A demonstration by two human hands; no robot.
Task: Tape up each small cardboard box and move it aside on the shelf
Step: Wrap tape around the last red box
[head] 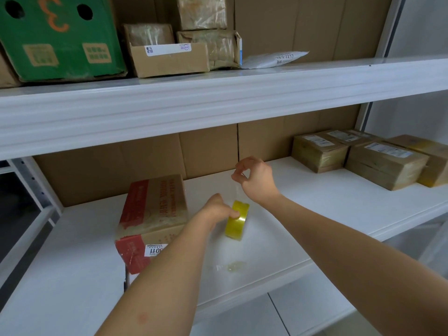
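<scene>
Left hand (218,209) grips tape roll (237,220); right hand (254,180) pinches its strip.

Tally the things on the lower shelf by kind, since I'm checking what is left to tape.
Small taped boxes at the right: 4, e.g.
Red-and-brown box: 1
Yellow tape roll, held by the left hand: 1
Total: 6

Glossy, translucent yellow plastic on the tape roll (237,219). Smooth white painted metal, faintly shiny, on the shelf (327,204). Matt brown cardboard, shiny tape across the top, on the red-printed box (152,209) at nine o'clock from the roll. Tape-wrapped, glossy cardboard on the small boxes (363,158) at two o'clock.
</scene>
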